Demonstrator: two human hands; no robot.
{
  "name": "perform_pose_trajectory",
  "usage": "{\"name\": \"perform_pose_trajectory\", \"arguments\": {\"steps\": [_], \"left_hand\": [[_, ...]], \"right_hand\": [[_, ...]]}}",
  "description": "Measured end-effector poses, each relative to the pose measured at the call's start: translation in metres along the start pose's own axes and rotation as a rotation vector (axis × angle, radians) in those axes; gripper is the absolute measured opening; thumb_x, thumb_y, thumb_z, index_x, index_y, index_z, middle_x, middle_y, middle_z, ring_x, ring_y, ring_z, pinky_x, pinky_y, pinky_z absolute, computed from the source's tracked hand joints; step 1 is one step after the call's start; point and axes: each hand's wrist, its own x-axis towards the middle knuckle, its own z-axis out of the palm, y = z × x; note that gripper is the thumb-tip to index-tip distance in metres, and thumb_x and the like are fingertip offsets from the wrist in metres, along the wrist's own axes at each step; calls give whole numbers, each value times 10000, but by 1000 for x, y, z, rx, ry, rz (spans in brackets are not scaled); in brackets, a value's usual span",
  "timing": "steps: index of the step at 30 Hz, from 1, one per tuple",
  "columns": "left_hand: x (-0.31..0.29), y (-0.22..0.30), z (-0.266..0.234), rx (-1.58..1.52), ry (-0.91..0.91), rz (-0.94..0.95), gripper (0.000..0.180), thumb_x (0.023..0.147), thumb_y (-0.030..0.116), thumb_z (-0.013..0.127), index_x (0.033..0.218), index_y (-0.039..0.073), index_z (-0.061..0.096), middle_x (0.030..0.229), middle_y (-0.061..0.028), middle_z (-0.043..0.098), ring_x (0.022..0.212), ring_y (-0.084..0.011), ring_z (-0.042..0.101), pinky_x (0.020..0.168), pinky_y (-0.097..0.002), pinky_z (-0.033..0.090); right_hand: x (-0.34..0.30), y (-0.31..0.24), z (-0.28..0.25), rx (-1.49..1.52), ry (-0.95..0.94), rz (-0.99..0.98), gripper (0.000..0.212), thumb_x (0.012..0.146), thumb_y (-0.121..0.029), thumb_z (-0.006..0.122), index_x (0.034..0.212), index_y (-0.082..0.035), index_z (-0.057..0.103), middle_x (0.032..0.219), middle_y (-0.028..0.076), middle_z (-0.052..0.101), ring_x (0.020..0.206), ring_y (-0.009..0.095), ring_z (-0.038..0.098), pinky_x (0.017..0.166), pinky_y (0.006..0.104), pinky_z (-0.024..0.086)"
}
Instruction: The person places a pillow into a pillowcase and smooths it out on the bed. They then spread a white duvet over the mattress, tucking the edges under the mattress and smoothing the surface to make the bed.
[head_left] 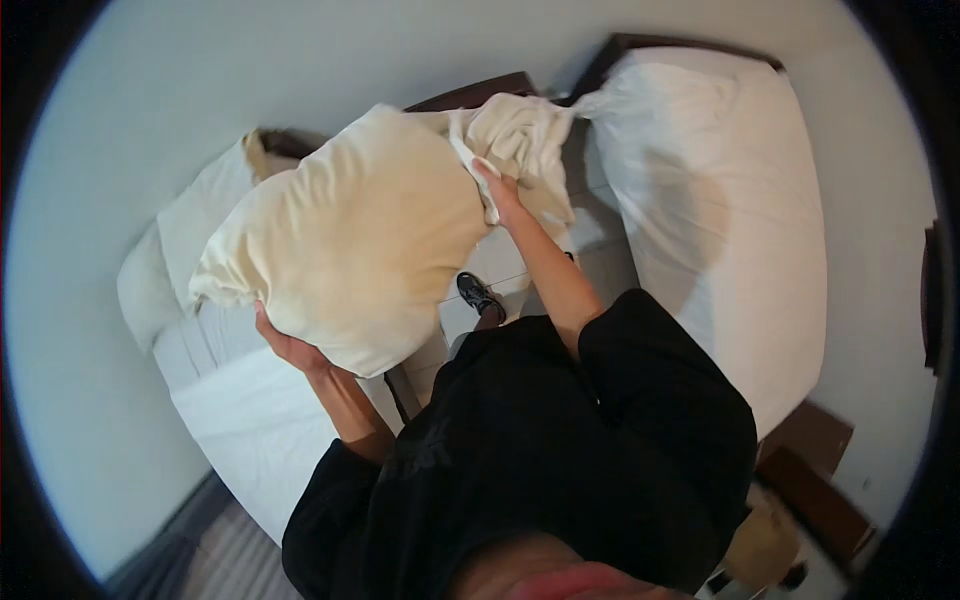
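Note:
A large cream pillow (pixel 350 235) is held up in front of me, above the gap beside the left bed. My left hand (pixel 290 345) grips its lower left edge, with the fingertips partly hidden behind it. At its right end my right hand (pixel 503 195) is closed on the pillow's edge, where a fold of white fabric shows by the thumb. Crumpled cream cloth (pixel 520 140) lies just beyond that hand; whether it joins the pillow's cover I cannot tell.
Two more pale pillows (pixel 205 215) rest at the head of the left bed (pixel 250 410), which has a white sheet. On the right stands another bed (pixel 720 240) under a white sheet. Tiled floor (pixel 595 220) runs between them. A dark curtain (pixel 200 550) hangs at lower left.

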Motion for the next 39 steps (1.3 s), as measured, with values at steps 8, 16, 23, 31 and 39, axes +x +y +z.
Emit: {"name": "perform_pose_trajectory", "arguments": {"steps": [8,16,23,31,39], "left_hand": [[10,-42,126,-68,-421,-211,581,1058,423,391,1451,9,502,1422,-163,592,1270,-297,583,1084,-428,453],[12,-155,269,268,-823,652,568,1061,447,441,1375,-22,506,1343,-199,610,1145,-309,649,945,-461,559],[-172,-215,502,-312,-1244,-508,383,1074,310,449,1257,7,595,1221,-168,672,1061,-267,669,888,-397,581],[-180,-616,645,1113,-1526,-132,417,990,403,662,975,-13,655,901,-110,673,778,-171,612,682,-328,498],[-573,-510,608,85,-1926,445,745,720,306,935,1303,24,568,1468,-207,452,1260,-337,553,1091,-445,456]], "right_hand": [[-91,-77,-157,-187,4,62,996,871,-773,616,1535,-44,469,1560,131,483,1421,278,457,1180,381,348],[-205,-68,-385,317,415,-595,854,961,-690,567,1488,-23,490,1382,106,619,1226,223,623,1046,376,505],[-346,-176,-604,252,933,-814,645,893,-589,747,1192,-20,686,1048,92,729,919,177,692,799,341,567],[-492,-279,-761,380,1066,-868,336,883,-151,800,1152,22,698,999,93,742,816,179,702,754,331,579],[-494,-269,-755,-318,803,-646,324,807,-75,814,1114,-64,713,1007,3,713,978,148,663,927,306,503]]}}
